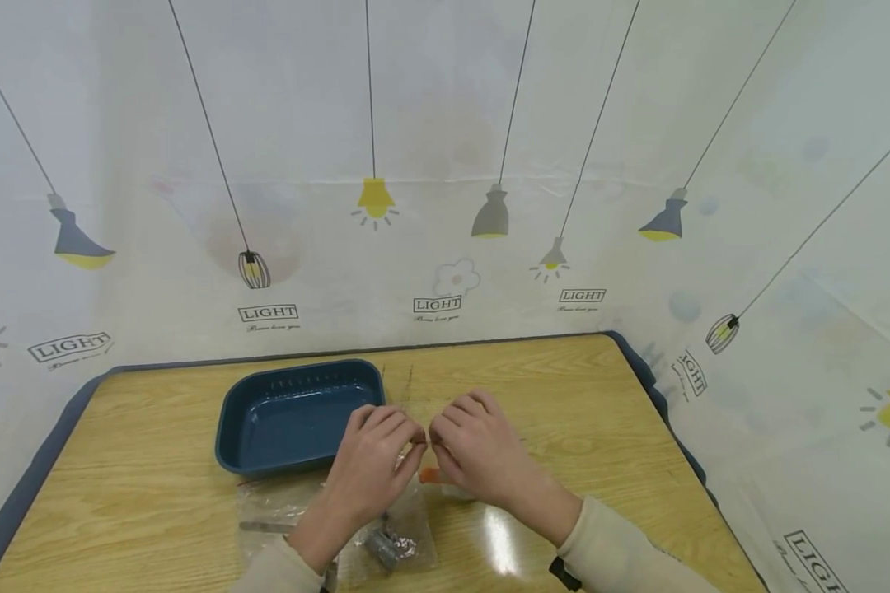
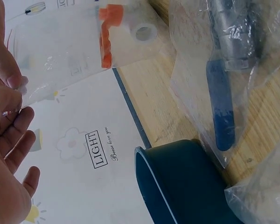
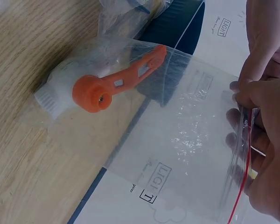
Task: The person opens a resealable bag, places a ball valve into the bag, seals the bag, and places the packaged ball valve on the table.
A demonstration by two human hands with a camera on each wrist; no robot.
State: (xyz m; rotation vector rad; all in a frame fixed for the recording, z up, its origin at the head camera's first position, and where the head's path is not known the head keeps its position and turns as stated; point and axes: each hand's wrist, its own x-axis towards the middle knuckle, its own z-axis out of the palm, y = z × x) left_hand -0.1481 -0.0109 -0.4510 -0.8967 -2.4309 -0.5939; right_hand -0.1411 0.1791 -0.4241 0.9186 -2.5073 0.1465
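My left hand [image 1: 374, 457] and right hand [image 1: 482, 449] meet over the middle of the table. Both pinch the top edge of a clear zip bag [image 3: 191, 126], whose red seal line shows in the right wrist view. Low inside that bag hangs a white plastic valve [image 2: 143, 32] with an orange lever handle [image 3: 126, 81]. In the head view my right hand covers most of it. Below my left wrist another clear bag [image 1: 419, 527] lies on the table, holding a grey metal valve [image 2: 233, 42] with a blue handle [image 2: 219, 102].
A dark blue tray [image 1: 289, 420] stands beyond my left hand, close by the bags. More clear bag plastic [image 2: 266, 186] shows beside it in the left wrist view. The wooden table [image 1: 578, 395] meets a printed wall sheet [image 1: 430, 247] at the back and right.
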